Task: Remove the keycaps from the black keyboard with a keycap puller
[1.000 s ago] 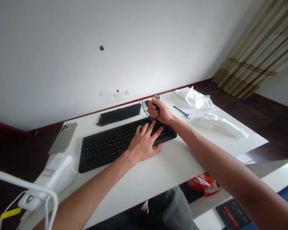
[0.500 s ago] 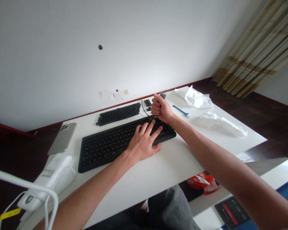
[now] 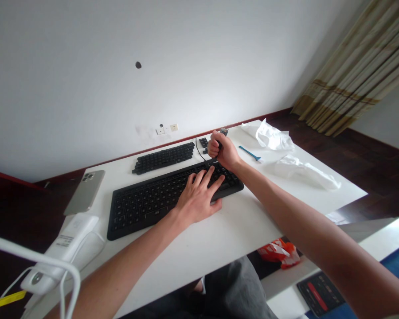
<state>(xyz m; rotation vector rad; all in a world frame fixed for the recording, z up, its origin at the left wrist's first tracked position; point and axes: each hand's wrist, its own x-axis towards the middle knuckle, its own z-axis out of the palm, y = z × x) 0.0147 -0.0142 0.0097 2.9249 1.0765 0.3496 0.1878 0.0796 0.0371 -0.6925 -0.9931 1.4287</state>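
A black keyboard [image 3: 142, 201] lies at a slant on the white table, its keycaps off and the switch bases showing. Across its right part my left hand [image 3: 199, 195] rests with fingers spread, the thumb at the front edge. My right hand [image 3: 223, 149] is a fist just above the keyboard's far right end, closed around a dark tool with a greyish end [image 3: 224, 131] sticking out at the top. Most of that tool is hidden by the fingers, so its kind is unclear. Behind the keyboard, black keycaps [image 3: 164, 157] are laid out in rows, with a smaller group [image 3: 203, 142] to their right.
A slim blue tool [image 3: 249, 153] lies right of my right hand, near crumpled white wrappings [image 3: 269, 135]. On the left are a phone [image 3: 86, 190] and a white power strip [image 3: 61, 252] with cables. A red bag [image 3: 279, 252] shows below the table edge.
My right fist has tilted slightly, showing a little more of the tool's greyish end. The left hand stays in place on the keyboard. The whole view has shifted slightly.
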